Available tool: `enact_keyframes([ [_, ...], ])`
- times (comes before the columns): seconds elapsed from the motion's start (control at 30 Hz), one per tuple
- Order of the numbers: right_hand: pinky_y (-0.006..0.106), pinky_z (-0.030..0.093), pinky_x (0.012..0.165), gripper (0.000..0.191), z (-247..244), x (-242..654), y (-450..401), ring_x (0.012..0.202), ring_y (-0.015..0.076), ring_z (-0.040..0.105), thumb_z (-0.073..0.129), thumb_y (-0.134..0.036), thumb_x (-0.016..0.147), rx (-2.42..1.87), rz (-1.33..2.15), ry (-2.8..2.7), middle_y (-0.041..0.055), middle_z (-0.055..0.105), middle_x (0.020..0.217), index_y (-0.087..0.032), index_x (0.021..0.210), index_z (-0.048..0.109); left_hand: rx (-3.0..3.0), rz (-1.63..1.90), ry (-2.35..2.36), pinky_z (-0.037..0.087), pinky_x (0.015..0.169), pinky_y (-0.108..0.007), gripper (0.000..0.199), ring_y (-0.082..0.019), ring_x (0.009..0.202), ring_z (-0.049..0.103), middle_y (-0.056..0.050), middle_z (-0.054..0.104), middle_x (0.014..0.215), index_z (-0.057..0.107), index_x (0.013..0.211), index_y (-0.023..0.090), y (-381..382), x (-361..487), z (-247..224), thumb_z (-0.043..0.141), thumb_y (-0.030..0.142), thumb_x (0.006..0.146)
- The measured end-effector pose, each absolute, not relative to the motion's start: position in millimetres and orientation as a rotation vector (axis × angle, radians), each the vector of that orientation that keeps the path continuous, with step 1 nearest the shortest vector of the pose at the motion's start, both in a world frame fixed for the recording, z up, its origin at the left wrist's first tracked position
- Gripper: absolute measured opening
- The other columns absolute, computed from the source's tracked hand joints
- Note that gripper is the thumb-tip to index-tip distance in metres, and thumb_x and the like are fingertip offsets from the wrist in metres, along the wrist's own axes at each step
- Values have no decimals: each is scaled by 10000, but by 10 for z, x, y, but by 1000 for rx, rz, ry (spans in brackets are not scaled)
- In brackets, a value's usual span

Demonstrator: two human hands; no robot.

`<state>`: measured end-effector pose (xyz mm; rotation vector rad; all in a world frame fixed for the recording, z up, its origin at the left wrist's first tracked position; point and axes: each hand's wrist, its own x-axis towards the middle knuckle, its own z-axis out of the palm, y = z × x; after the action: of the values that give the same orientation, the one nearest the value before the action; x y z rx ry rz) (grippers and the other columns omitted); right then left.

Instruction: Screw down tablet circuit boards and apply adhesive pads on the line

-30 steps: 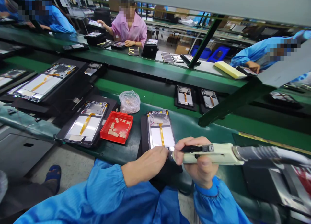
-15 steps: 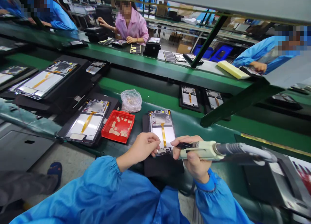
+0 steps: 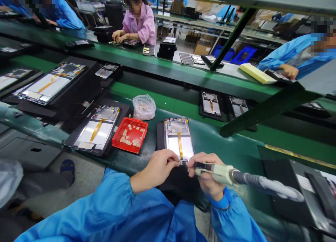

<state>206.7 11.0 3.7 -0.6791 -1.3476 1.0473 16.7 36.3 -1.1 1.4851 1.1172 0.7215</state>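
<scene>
An opened tablet (image 3: 173, 144) with a white battery area and an orange ribbon lies on a black pad in front of me. My left hand (image 3: 162, 166) pinches at the tablet's near edge, thumb against fingers; what it holds is too small to name. Fingers of my right hand (image 3: 208, 172) are wrapped round a pale green handheld tool (image 3: 222, 173) with a thick grey cable (image 3: 259, 180) running right. The tool's tip points left at the near edge of the tablet, close to my left fingertips.
Left of the tablet are a red tray (image 3: 130, 135) with small tan pieces, a clear bag (image 3: 144, 107) and another opened tablet (image 3: 97, 130). A green metal strut (image 3: 262, 109) slants at the right. People sit across the line.
The view has shifted slightly. Both hands stay at the tablet's near edge, and the tool's cable end hangs lower. Across the line, the person in pink has brought both hands together.
</scene>
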Motion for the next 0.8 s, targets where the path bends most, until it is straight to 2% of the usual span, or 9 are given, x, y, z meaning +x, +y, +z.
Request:
enact_keyframes([
  [0.1, 320, 544, 512, 271, 126, 2033, 132, 554, 165, 673, 732, -389, 889, -672, 1029, -1307, 79, 742, 923, -217, 1093, 683, 1910, 734, 1146, 508, 809, -315, 66, -205, 896, 664, -51, 719, 906, 719, 863, 170, 288, 202, -53, 675, 121, 876],
  [0.2, 320, 533, 467, 273, 322, 1988, 149, 498, 163, 661, 701, -447, 899, -646, 1000, -1163, 65, 754, 919, -229, 1062, 680, 2081, 699, 1086, 500, 828, -311, 105, -207, 927, 661, -47, 719, 936, 727, 922, 180, 252, 246, -85, 631, 138, 925],
  [0.33, 300, 499, 416, 290, 521, 1959, 157, 424, 148, 626, 682, -495, 899, -607, 989, -1036, 49, 753, 871, -222, 997, 669, 2108, 717, 1055, 492, 831, -281, 124, -182, 916, 660, -20, 716, 925, 727, 893, 204, 236, 305, -66, 627, 143, 934],
  [0.63, 296, 496, 402, 305, 585, 2025, 167, 406, 147, 620, 692, -509, 886, -590, 987, -1019, 46, 752, 838, -213, 960, 684, 2027, 679, 1077, 488, 798, -275, 60, -182, 881, 662, -16, 718, 884, 697, 833, 198, 270, 396, 28, 686, 167, 882],
  [0.8, 306, 504, 387, 290, 565, 2013, 160, 391, 153, 613, 717, -505, 865, -601, 1016, -1025, 43, 757, 830, -233, 961, 689, 2032, 483, 1066, 508, 849, -309, 145, -211, 927, 683, -49, 742, 946, 715, 904, 198, 245, 437, 166, 588, 130, 916],
])
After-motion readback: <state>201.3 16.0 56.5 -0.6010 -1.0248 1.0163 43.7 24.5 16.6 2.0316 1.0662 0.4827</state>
